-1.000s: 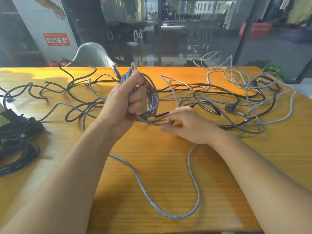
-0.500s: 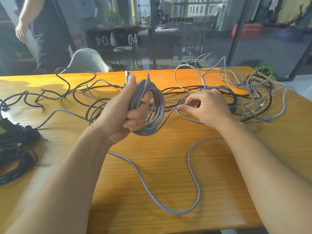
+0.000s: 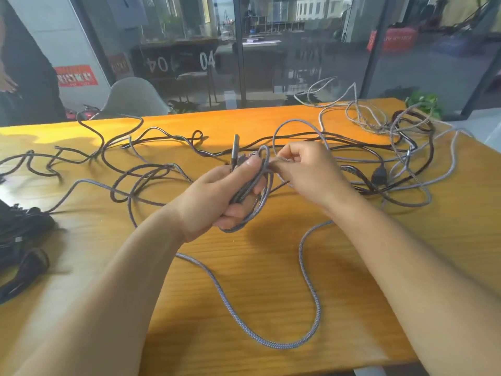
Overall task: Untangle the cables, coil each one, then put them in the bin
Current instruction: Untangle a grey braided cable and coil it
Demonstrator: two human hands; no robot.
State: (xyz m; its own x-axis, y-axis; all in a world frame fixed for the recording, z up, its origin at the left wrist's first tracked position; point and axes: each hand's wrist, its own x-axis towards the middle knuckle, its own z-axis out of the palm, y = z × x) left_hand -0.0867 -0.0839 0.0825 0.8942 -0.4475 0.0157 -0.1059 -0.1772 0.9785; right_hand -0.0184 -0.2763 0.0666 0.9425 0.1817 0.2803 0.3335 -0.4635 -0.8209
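Left hand [image 3: 214, 196] gripping grey coil [image 3: 257, 185] (thumb up), right hand [image 3: 306, 172] pinching strand

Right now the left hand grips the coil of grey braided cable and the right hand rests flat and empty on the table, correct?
Not quite. The left hand does grip the coil of grey braided cable, but the right hand is not flat or empty: the head view shows it raised beside the coil, pinching a strand of that cable.
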